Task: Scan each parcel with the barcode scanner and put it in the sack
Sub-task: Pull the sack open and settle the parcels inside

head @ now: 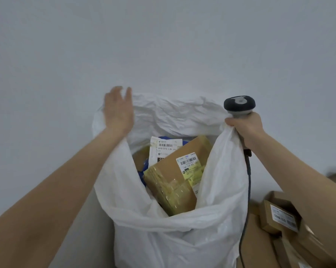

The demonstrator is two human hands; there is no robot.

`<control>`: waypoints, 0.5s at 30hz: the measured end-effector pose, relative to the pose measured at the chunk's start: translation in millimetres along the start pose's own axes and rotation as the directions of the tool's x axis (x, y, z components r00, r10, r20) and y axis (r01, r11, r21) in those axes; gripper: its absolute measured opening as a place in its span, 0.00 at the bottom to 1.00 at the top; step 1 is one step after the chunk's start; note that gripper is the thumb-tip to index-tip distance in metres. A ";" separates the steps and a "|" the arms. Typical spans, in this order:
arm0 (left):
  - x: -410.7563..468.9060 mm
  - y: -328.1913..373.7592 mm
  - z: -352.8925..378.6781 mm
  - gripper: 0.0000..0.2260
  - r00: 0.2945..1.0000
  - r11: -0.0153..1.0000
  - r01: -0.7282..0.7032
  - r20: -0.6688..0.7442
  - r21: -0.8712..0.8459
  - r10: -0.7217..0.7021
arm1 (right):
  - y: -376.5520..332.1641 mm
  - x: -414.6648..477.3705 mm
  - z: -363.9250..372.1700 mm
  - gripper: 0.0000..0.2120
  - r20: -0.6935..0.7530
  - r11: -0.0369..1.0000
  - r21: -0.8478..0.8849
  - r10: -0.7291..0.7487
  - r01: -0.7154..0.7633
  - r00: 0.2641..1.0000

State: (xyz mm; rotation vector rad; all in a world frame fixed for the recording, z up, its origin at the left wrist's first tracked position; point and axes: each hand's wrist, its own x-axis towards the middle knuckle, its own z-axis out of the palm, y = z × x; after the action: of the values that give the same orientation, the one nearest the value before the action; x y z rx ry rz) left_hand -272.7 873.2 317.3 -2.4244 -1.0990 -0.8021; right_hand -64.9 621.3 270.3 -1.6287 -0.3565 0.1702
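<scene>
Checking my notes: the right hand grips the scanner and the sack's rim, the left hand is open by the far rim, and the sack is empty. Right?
Not empty: the head view shows a taped cardboard box and a white-labelled parcel in the sack. The rest holds: the right hand grips scanner and rim, and the left hand is open by the far rim.

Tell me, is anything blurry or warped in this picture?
Head view: the left hand is motion-blurred at its fingertips; the wide lens stretches things near the edges; lighting is soft and even, with slight glare on the taped box in the sack.
</scene>
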 end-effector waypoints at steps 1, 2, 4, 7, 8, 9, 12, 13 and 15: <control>-9.3 26.0 -4.3 0.26 0.992 0.992 -0.108 0.056 -0.067 0.112 | -1.0 -3.2 -4.6 0.14 0.008 1.000 0.002 -0.002 0.002 1.000; -22.5 52.1 -6.4 0.27 0.961 0.965 -0.178 0.176 -0.190 0.212 | -2.3 -6.6 -10.6 0.14 0.022 1.000 0.002 0.000 0.000 1.000; -54.1 92.6 1.9 0.35 0.794 0.907 -0.119 0.509 -0.405 0.332 | -6.0 -13.7 -27.1 0.15 0.069 0.999 -0.038 0.006 -0.003 0.998; -85.8 106.5 28.1 0.40 0.574 0.949 -0.041 0.770 -0.313 0.278 | -18.3 -22.4 -61.5 0.16 0.093 0.990 -0.129 -0.049 0.061 0.994; -90.6 103.3 33.6 0.41 0.551 0.953 -0.001 0.795 -0.302 0.253 | -26.9 -25.2 -71.6 0.14 0.087 0.991 -0.108 -0.068 0.078 0.994; -92.2 100.0 37.3 0.42 0.540 0.950 0.049 0.808 -0.309 0.235 | -37.6 -28.3 -78.5 0.12 0.087 0.994 -0.066 -0.076 0.082 0.993; -91.6 93.9 41.0 0.43 0.516 0.913 0.200 0.831 -0.354 0.209 | -70.8 -44.8 -72.9 0.10 0.202 0.995 0.088 -0.053 0.035 0.978; -93.6 92.8 41.3 0.44 0.510 0.902 0.237 0.836 -0.362 0.202 | -77.9 -51.9 -63.2 0.10 0.262 0.993 0.117 -0.042 0.011 0.964; -98.7 89.6 44.2 0.43 0.511 0.881 0.291 0.839 -0.373 0.186 | -77.5 -65.1 -37.3 0.10 0.359 0.994 0.108 -0.007 -0.034 0.933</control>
State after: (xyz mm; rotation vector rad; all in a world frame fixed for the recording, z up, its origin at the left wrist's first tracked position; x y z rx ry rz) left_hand -241.4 784.1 213.3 -3.3665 -1.4095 0.3285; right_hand -123.9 569.0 343.9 -1.4861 -0.6046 0.4944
